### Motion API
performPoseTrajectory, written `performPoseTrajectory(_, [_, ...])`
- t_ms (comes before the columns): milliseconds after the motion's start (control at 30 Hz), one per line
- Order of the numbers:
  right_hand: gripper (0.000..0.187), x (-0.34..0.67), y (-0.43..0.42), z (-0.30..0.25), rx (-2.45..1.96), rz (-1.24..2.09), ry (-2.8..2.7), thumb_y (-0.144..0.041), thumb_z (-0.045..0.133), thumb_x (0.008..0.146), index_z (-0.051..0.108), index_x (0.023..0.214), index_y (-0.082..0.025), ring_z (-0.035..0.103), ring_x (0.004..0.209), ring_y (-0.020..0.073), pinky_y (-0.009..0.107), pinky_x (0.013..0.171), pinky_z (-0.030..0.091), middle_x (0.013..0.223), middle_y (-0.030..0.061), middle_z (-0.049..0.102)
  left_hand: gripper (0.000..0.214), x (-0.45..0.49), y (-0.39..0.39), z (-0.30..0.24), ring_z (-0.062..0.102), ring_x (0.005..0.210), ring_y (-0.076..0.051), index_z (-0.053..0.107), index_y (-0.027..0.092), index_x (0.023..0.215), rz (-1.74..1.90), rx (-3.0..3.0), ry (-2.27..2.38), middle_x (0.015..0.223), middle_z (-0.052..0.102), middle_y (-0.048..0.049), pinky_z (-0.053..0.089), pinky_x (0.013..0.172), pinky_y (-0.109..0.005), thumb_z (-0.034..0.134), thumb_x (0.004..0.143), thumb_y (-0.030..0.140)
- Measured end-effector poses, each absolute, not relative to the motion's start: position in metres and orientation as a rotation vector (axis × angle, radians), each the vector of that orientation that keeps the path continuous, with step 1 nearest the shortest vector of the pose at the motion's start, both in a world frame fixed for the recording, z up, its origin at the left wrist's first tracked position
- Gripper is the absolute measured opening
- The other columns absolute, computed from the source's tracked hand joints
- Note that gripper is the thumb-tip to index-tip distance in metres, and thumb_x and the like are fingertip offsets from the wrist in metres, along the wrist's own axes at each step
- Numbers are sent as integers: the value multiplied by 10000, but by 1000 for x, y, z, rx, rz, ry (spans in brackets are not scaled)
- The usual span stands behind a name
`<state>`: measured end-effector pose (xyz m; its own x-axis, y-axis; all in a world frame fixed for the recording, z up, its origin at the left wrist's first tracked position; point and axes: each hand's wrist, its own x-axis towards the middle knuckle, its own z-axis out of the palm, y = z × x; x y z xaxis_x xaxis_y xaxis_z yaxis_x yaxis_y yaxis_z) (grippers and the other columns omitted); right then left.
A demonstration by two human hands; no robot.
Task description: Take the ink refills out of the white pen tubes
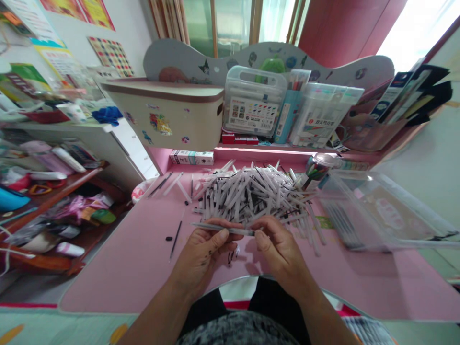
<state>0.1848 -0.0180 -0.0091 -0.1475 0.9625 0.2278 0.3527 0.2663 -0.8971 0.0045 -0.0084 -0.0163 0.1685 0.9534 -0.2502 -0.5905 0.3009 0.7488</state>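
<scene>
A slim, translucent pen (239, 231) lies level between my two hands, just in front of a large heap of similar pale pens or pen barrels (247, 187). My left hand (212, 244) is closed around its middle, thumb on top, with dark smudges on the skin. At its dark right end, the thumb and fingers of my right hand (275, 244) pinch the pen. To the left on the pink desk lie a thin dark refill (176, 239) and a small black piece (168, 238). Beneath my hands is a small dark-and-clear item (233, 255), too blurred to name.
On the right stands a clear plastic bin (395, 206) with pens lined up inside. A jar of pens (318, 170) is beside the heap. The shelf behind holds a beige storage box (172, 115), a clear marker case (253, 103) and another clear case (323, 115).
</scene>
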Motion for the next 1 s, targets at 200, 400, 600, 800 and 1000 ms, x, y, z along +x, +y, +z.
performPoseTrajectory(200, [200, 185, -18, -10, -1205, 846, -1710, -241, 459, 962, 552, 795, -183, 521, 798, 141, 265, 721, 394, 842, 18, 540, 211, 6, -8, -15, 745, 813, -190, 706, 149, 822, 1185, 552, 817, 920, 782, -87, 594, 649, -206, 859, 680, 182])
performPoseTrajectory(400, [79, 183, -19, -10, -1239, 899, -1656, -217, 498, 923, 570, 926, -185, 504, 709, 128, 258, 658, 393, 830, 3, 546, 204, 5, -8, -15, 743, 830, -190, 698, 151, 834, 1188, 551, 836, 943, 780, -90, 589, 658, -206, 847, 698, 183])
performPoseTrajectory(600, [78, 181, -19, -8, -1233, 884, -1669, -198, 502, 908, 574, 881, -184, 515, 749, 133, 262, 689, 406, 845, 12, 552, 219, 5, -8, -16, 735, 817, -182, 693, 151, 842, 1184, 569, 840, 935, 774, -88, 581, 651, -207, 850, 693, 184])
performPoseTrajectory(800, [158, 199, -16, -16, -1244, 1039, -1391, -335, 516, 939, 558, 1017, -204, 502, 637, 111, 224, 552, 404, 803, -5, 570, 153, 1, -7, -19, 701, 751, -160, 686, 167, 875, 1329, 592, 816, 869, 747, -50, 568, 628, -223, 785, 771, 220])
performPoseTrajectory(1000, [249, 227, -10, -23, -1348, 813, -1232, -400, 581, 908, 551, 1058, -204, 494, 613, 112, 217, 512, 389, 792, -6, 570, 108, -4, -2, -17, 633, 708, -131, 650, 169, 815, 1537, 482, 725, 769, 670, -14, 555, 664, -225, 658, 857, 268])
